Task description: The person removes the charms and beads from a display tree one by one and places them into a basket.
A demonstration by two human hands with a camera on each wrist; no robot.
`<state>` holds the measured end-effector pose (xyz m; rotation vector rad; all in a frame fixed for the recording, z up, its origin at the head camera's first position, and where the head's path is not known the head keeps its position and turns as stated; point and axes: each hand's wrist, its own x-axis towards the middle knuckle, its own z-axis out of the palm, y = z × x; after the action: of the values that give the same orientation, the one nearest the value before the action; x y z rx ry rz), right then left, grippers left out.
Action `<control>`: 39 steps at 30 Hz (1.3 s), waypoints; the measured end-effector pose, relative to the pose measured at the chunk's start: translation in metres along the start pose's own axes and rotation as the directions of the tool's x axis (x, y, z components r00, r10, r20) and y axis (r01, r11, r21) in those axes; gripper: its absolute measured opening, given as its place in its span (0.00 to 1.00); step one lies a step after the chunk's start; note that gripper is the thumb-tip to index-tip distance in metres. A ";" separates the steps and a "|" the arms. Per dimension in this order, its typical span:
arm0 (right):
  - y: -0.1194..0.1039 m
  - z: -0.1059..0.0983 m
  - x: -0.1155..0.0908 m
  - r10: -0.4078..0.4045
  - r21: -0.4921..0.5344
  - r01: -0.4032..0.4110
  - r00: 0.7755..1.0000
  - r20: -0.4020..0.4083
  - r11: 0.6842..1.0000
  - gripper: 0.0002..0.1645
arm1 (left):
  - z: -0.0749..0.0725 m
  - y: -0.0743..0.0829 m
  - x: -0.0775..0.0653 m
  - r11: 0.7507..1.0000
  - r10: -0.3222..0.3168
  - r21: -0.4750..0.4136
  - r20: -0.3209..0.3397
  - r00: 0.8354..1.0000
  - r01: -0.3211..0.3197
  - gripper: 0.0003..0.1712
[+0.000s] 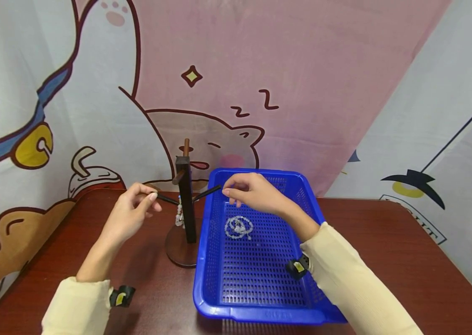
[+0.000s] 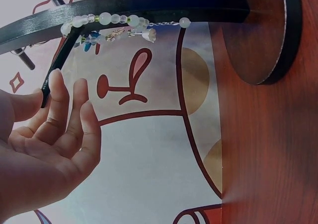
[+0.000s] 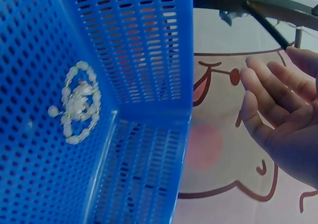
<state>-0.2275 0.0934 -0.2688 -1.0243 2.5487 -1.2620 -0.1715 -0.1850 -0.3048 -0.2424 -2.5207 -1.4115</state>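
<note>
Blue basket (image 1: 261, 298) nearest, loose bead bracelet (image 1: 239, 227) on its floor. At its 9 o'clock, dark stand (image 1: 186, 204), upright long axis, another bracelet (image 1: 179, 215) hanging on it. Left hand (image 1: 133, 211) pinches the left peg tip (image 1: 165, 198); right hand (image 1: 252, 191) pinches the right peg (image 1: 208, 191). Likely hanging step; next calls for lifting the basket bracelet.

Just right of the right hand's (image 1: 252, 190) fingertips, the perforated basket (image 1: 257, 274) is bright blue, holding a pale white bracelet (image 1: 238, 227). Between both hands the stand (image 1: 186, 204) is dark brown on a reddish-brown table (image 1: 387, 260); sleeves (image 1: 357, 279) are cream.
</note>
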 end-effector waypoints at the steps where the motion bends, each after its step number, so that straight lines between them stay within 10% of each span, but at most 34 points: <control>1: -0.002 0.001 0.001 -0.004 0.000 0.004 1.000 0.002 1.000 0.08 | 0.000 0.000 0.000 1.000 0.001 0.000 0.000 1.000 -0.001 0.10; 27: -0.010 0.010 0.009 -0.063 -0.084 0.061 0.998 -0.021 0.995 0.09 | 0.000 0.008 -0.003 0.996 -0.056 0.070 -0.069 0.996 0.060 0.10; 39: -0.008 0.010 0.009 -0.077 -0.088 0.075 0.997 -0.025 0.993 0.09 | 0.003 0.021 -0.007 0.983 0.076 0.182 -0.208 0.975 -0.038 0.12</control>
<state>-0.2262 0.0775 -0.2677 -1.1389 2.6309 -1.2019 -0.1598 -0.1718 -0.2910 -0.1214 -2.4208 -1.1181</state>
